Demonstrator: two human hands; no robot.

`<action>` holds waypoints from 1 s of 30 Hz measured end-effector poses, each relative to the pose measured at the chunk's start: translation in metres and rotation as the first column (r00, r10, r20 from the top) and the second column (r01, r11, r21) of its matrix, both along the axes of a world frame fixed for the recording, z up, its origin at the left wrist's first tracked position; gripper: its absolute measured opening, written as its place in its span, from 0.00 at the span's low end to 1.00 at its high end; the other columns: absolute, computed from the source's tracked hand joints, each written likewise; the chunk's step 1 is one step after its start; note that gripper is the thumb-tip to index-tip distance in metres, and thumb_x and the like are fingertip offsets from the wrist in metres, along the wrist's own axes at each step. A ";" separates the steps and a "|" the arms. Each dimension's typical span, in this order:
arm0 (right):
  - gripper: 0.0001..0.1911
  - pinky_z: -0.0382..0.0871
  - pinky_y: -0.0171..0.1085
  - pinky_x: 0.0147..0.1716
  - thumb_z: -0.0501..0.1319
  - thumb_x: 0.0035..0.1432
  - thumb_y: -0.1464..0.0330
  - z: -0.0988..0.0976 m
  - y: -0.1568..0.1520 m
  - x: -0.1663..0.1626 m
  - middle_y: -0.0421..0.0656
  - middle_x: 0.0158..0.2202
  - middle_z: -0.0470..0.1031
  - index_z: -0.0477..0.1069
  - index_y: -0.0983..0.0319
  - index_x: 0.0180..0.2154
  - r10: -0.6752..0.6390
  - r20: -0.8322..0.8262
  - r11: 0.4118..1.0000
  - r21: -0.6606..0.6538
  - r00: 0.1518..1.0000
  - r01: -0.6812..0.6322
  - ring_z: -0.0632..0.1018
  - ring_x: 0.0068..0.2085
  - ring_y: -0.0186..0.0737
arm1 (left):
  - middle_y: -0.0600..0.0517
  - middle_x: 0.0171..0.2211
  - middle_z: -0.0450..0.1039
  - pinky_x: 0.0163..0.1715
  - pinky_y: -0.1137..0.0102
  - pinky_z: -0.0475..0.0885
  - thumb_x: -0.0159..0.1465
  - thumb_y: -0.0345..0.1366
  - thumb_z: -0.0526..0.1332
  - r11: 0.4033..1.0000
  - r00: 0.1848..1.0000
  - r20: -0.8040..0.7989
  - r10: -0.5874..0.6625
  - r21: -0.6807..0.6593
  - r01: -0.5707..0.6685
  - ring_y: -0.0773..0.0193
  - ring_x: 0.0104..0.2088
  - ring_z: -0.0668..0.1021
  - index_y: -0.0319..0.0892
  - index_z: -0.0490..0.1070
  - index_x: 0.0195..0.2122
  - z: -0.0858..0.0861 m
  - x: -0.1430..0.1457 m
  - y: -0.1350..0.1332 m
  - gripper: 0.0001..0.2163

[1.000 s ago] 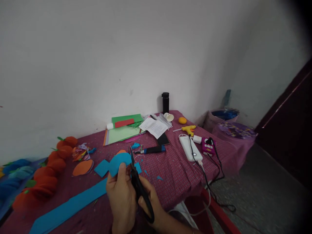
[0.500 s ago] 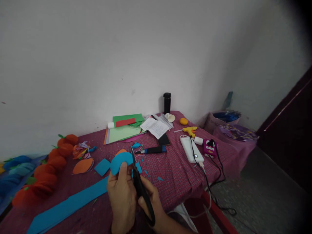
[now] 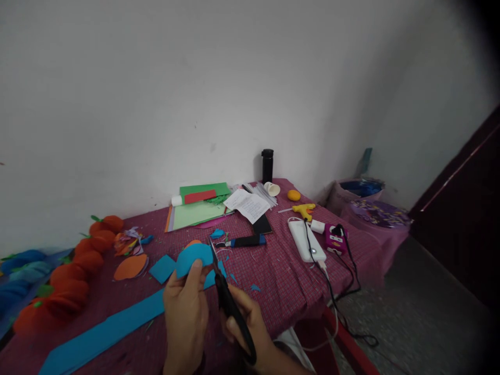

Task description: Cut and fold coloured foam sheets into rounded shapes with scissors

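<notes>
Pinched in my left hand point(image 3: 186, 307) is a piece of blue craft paper point(image 3: 192, 258) with a rounded upper edge, the thumb lying on its face. My right hand point(image 3: 250, 320) grips a pair of black-handled scissors point(image 3: 231, 307), whose blades point up and lie at the paper's right edge. How far the blades are apart I cannot make out. A long blue strip point(image 3: 105, 333) lies on the table below and left of my left hand. Next to the held piece rests a blue square point(image 3: 163, 269). Small blue scraps point(image 3: 255, 287) are scattered to the right.
Orange paper pumpkins point(image 3: 70, 281) line the left side, near orange cutouts point(image 3: 130, 266). A utility knife point(image 3: 248, 240) lies beyond my hands. Further right are a yellow glue gun point(image 3: 303, 210), a white power bank point(image 3: 307, 240) and a purple adapter point(image 3: 336, 239) with trailing cables. A black bottle point(image 3: 267, 166) stands behind.
My left hand has shifted slightly left and turned the blue paper a little. The scissors have moved slightly right and down from the paper, still in my right hand.
</notes>
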State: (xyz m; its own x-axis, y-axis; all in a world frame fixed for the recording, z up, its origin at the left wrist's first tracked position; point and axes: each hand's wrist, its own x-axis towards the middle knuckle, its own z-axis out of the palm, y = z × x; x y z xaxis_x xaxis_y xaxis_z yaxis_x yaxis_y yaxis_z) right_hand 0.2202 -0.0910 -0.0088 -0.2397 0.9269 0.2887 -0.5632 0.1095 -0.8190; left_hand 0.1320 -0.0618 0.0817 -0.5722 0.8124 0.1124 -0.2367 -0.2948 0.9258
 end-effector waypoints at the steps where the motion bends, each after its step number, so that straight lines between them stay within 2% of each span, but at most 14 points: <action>1: 0.39 0.50 0.30 0.15 0.64 0.49 0.44 0.001 0.000 0.001 0.34 0.19 0.56 0.70 0.60 0.56 0.007 0.001 1.000 0.007 1.000 -0.007 0.54 0.17 0.28 | 0.55 0.24 0.76 0.31 0.70 0.74 0.51 0.39 0.70 1.000 0.999 0.049 -0.020 -0.004 0.020 0.66 0.25 0.77 0.41 0.74 0.25 0.001 -0.001 0.000 0.09; 4: 0.38 0.49 0.29 0.16 0.65 0.49 0.45 0.004 0.001 0.005 0.33 0.19 0.56 0.70 0.59 0.55 0.033 -0.014 0.999 0.008 0.999 -0.033 0.54 0.17 0.27 | 0.55 0.24 0.78 0.32 0.71 0.75 0.49 0.38 0.72 1.000 0.993 0.116 -0.027 -0.010 0.028 0.65 0.26 0.78 0.41 0.76 0.25 0.004 -0.004 0.001 0.08; 9: 0.37 0.50 0.28 0.16 0.66 0.48 0.46 0.007 0.001 0.011 0.33 0.20 0.57 0.70 0.58 0.56 0.077 -0.002 0.997 -0.016 0.997 -0.077 0.54 0.18 0.26 | 0.53 0.24 0.78 0.29 0.71 0.75 0.48 0.39 0.72 0.998 0.999 -0.010 -0.040 -0.058 0.039 0.65 0.24 0.77 0.40 0.77 0.25 0.004 -0.010 0.000 0.09; 14: 0.37 0.56 0.29 0.18 0.66 0.48 0.45 0.008 0.002 0.015 0.35 0.21 0.60 0.71 0.57 0.55 0.065 0.046 0.998 -0.017 0.997 -0.064 0.56 0.19 0.27 | 0.55 0.24 0.77 0.30 0.72 0.75 0.50 0.40 0.71 0.997 0.999 -0.003 -0.049 -0.066 0.048 0.66 0.25 0.77 0.41 0.77 0.26 0.001 -0.014 0.001 0.09; 18: 0.36 0.52 0.28 0.16 0.65 0.50 0.45 0.007 0.003 0.019 0.34 0.21 0.59 0.71 0.59 0.55 0.053 0.083 0.998 0.013 0.995 -0.055 0.56 0.19 0.27 | 0.58 0.21 0.74 0.30 0.75 0.75 0.48 0.38 0.73 0.994 0.994 0.026 -0.106 -0.019 0.107 0.69 0.23 0.75 0.41 0.75 0.23 0.001 -0.018 0.002 0.09; 23: 0.33 0.49 0.27 0.15 0.66 0.52 0.48 0.010 0.004 0.025 0.34 0.21 0.59 0.71 0.58 0.55 0.095 0.062 0.995 0.037 0.994 -0.098 0.55 0.18 0.24 | 0.56 0.22 0.77 0.32 0.73 0.78 0.44 0.37 0.75 0.985 0.978 0.118 -0.173 0.005 0.174 0.68 0.25 0.77 0.41 0.75 0.22 0.003 -0.025 0.007 0.10; 30: 0.31 0.49 0.26 0.15 0.68 0.52 0.52 0.011 0.004 0.036 0.32 0.20 0.57 0.71 0.56 0.55 0.171 0.066 0.985 -0.031 0.983 -0.169 0.54 0.17 0.23 | 0.54 0.21 0.76 0.32 0.70 0.78 0.44 0.36 0.75 0.966 0.961 0.107 -0.256 -0.017 0.259 0.67 0.24 0.76 0.40 0.75 0.21 0.007 -0.033 0.006 0.10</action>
State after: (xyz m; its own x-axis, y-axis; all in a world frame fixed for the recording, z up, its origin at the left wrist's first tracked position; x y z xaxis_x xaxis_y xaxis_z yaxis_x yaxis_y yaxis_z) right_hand 0.2558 -0.0869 0.0025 -0.4125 0.8777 0.2437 -0.5149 -0.0041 -0.8572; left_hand 0.0988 -0.0554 0.0886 -0.3507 0.9358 0.0367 -0.3957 -0.1836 0.8998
